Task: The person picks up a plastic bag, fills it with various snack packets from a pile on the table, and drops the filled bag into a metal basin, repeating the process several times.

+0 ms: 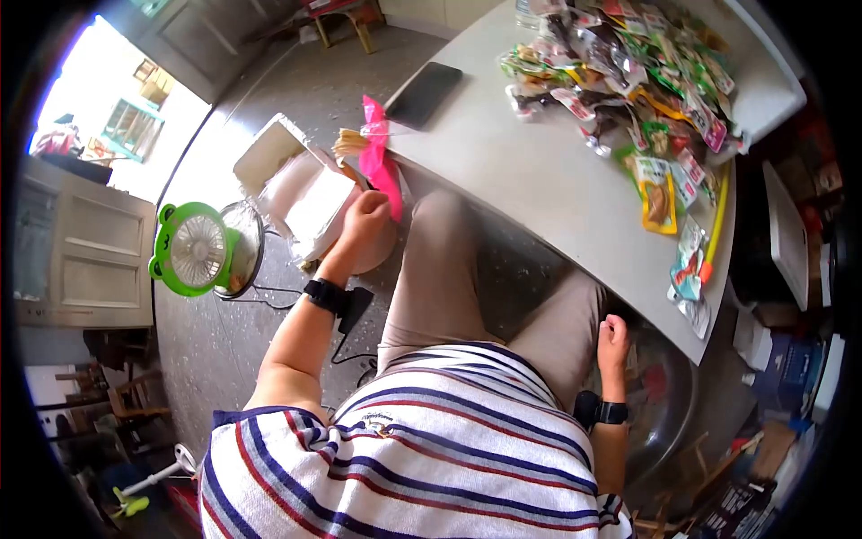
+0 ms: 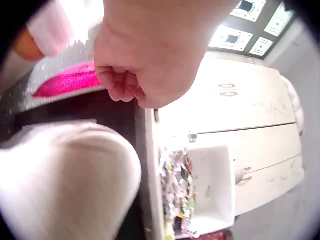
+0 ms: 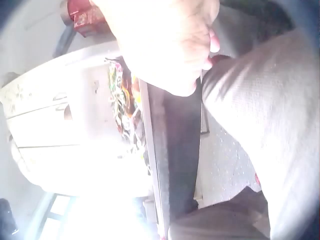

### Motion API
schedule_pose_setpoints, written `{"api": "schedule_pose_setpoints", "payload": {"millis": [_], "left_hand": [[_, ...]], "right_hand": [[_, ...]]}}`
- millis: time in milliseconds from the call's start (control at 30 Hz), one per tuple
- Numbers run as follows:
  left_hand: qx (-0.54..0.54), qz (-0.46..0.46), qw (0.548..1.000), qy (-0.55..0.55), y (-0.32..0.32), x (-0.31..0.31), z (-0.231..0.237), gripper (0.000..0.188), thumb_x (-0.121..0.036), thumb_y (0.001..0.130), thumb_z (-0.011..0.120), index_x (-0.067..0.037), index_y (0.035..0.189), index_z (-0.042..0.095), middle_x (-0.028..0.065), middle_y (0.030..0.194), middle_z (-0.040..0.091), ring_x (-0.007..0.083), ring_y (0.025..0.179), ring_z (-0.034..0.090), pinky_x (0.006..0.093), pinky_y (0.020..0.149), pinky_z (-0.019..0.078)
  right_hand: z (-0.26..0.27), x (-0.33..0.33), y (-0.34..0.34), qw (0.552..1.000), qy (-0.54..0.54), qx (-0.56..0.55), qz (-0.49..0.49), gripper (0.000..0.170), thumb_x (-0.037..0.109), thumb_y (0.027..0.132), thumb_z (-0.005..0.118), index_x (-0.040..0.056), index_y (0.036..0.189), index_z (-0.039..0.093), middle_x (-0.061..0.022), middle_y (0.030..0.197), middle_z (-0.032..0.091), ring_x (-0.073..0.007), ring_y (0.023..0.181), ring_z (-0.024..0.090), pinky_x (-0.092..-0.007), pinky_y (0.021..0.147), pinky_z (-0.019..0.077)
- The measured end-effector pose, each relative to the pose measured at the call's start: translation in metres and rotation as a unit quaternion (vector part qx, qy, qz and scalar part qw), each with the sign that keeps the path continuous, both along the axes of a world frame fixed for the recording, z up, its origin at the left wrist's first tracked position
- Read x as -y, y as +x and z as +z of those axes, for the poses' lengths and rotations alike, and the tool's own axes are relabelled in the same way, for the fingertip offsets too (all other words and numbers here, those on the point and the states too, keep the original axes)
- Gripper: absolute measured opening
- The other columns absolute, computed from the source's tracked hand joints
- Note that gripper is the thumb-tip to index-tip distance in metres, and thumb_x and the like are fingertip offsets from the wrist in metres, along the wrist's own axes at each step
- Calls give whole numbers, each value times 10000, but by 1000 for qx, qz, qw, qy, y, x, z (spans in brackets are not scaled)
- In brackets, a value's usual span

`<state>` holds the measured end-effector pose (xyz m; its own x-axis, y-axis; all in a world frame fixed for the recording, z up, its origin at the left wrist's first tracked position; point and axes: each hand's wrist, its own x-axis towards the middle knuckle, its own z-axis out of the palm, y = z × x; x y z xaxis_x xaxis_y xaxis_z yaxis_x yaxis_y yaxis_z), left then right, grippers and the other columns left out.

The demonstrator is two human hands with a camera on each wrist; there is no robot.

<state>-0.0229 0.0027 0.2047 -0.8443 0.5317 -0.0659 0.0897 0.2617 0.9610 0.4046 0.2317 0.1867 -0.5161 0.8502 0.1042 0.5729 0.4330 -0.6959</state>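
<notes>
My left hand (image 1: 366, 216) is beside a bright pink strip (image 1: 375, 162) that hangs at the table corner. In the left wrist view its fingers are curled in, with no thing showing in them, and the pink strip (image 2: 70, 80) runs behind the hand. Below that hand stands an open box with white sheets (image 1: 310, 202) in it. My right hand (image 1: 613, 346) hangs loosely curled beside my right thigh, under the table edge, and holds nothing. Many small snack packets (image 1: 628, 72) lie heaped on the table (image 1: 521, 171), with a yellow packet (image 1: 658, 196) nearer me.
A black phone (image 1: 426, 94) lies near the table's left edge. At the far right a white tub (image 1: 763, 81) stands behind the packets. A green frog-eared fan (image 1: 193, 249) is on the left by the box, with a cable on the floor. A yellow rod (image 1: 718, 216) lies at the right edge.
</notes>
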Motion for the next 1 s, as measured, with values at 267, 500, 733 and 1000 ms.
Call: {"api": "schedule_pose_setpoints", "payload": {"millis": [267, 500, 733, 1000], "left_hand": [[-369, 156, 834, -379, -98, 85, -46, 288, -215, 727, 476, -46, 953, 536, 154, 976, 537, 311, 950, 482, 371, 811, 379], [-213, 54, 858, -464, -111, 101, -54, 255, -215, 767, 380, -65, 840, 572, 188, 867, 564, 344, 841, 529, 417, 727, 421], [-186, 141, 872, -429, -116, 103, -34, 210, -217, 729, 421, -56, 786, 544, 175, 845, 564, 339, 821, 529, 400, 717, 415], [-198, 170, 881, -395, -124, 112, -28, 227, -170, 666, 483, -74, 865, 538, 173, 829, 565, 324, 838, 530, 369, 728, 413]], "right_hand": [[-10, 10, -40, 988, 107, 26, 112, 161, 61, 714, 510, -4, 860, 506, -160, 879, 544, -312, 812, 507, -367, 734, 410], [-17, 4, -35, 986, 114, 40, 113, 149, 52, 706, 505, -4, 844, 507, -155, 849, 547, -313, 814, 505, -376, 728, 407], [-24, 0, -35, 984, 127, 18, 124, 140, 35, 699, 512, 4, 835, 506, -155, 825, 541, -310, 778, 506, -362, 697, 411], [-24, 2, -37, 985, 123, 15, 124, 140, 37, 700, 506, -1, 835, 509, -158, 822, 543, -312, 781, 505, -362, 700, 410]]}}
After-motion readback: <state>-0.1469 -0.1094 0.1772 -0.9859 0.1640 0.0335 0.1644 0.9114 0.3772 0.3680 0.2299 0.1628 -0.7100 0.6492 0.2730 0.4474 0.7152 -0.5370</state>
